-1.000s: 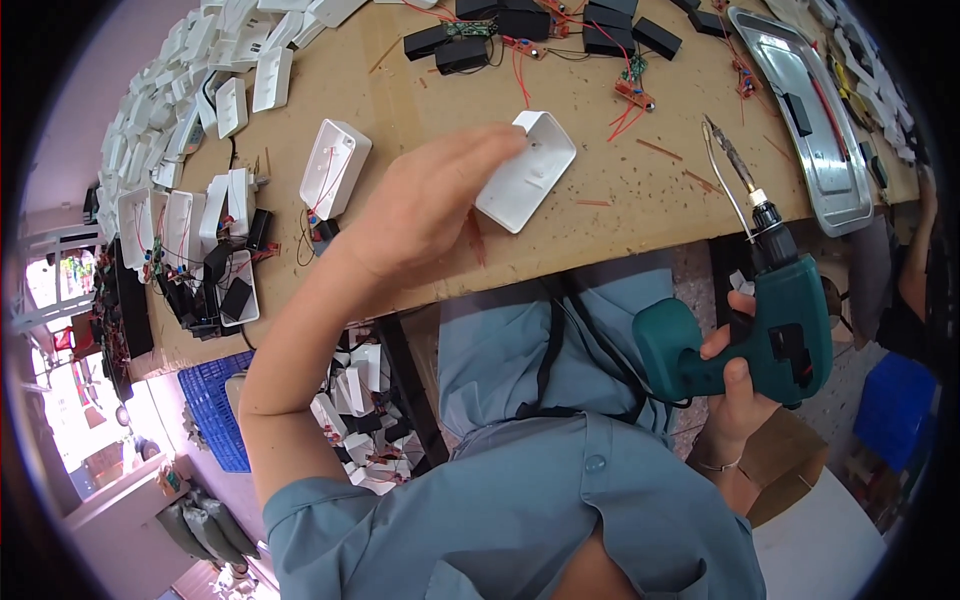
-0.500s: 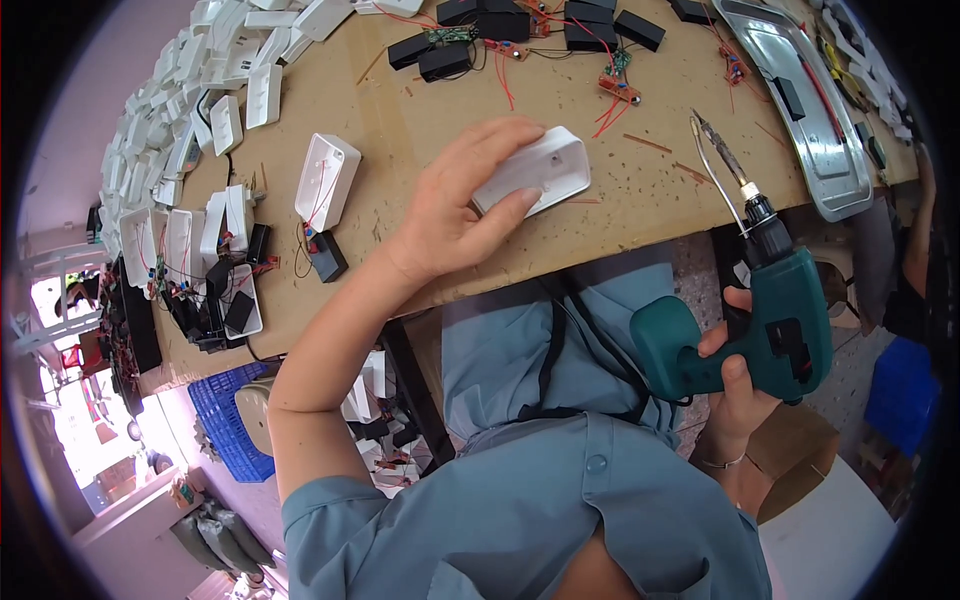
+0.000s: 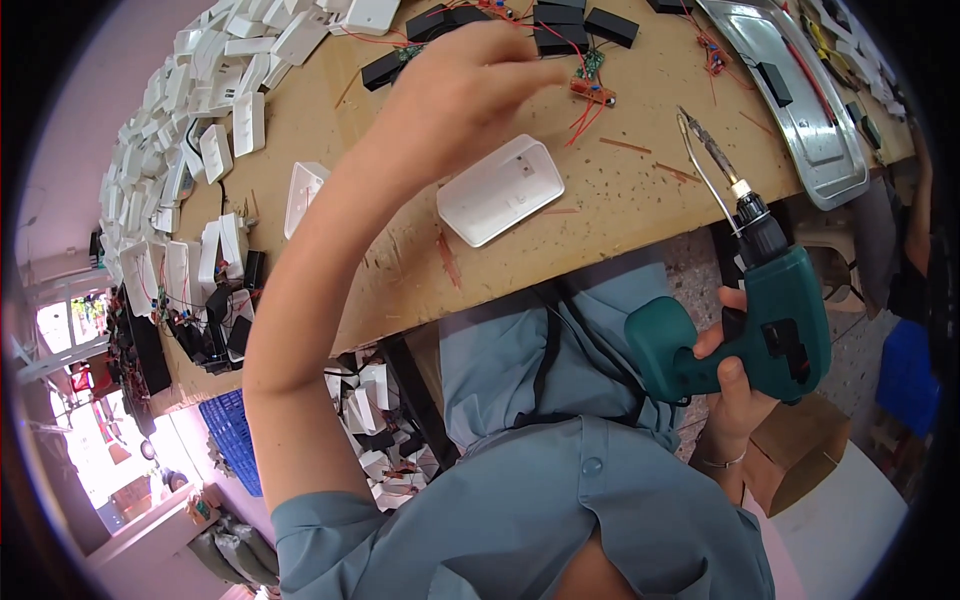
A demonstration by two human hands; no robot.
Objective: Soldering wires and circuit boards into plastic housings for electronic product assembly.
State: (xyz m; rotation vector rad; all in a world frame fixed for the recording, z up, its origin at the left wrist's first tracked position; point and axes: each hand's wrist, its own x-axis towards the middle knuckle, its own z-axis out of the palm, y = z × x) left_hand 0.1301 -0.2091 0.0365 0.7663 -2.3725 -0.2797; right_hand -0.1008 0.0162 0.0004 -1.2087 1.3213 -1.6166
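Note:
My right hand (image 3: 732, 375) grips a green pistol-shaped soldering gun (image 3: 790, 320) beyond the table's near edge, its metal tip and thin feed tube pointing up and away. My left hand (image 3: 465, 95) is over the far middle of the table, somewhat blurred, fingers stretched to the right with nothing visible in them. Just right of its fingertips lies a small circuit board (image 3: 593, 93) with red wires. Below the hand, an open white plastic case (image 3: 503, 190) rests on the table, apart from it. My left forearm partly hides another white case (image 3: 303, 195).
White cases (image 3: 215, 75) are heaped at the far left. Black boxes (image 3: 562, 38) with wired boards lie at the back. A metal tray (image 3: 828, 165) stands at the right. Wired cases (image 3: 200, 290) crowd the left edge, and a blue basket (image 3: 232, 440) sits below.
My left hand has let go of the white case and moved up toward the wired boards. That case now lies slightly nearer and to the left. The soldering gun has hardly moved.

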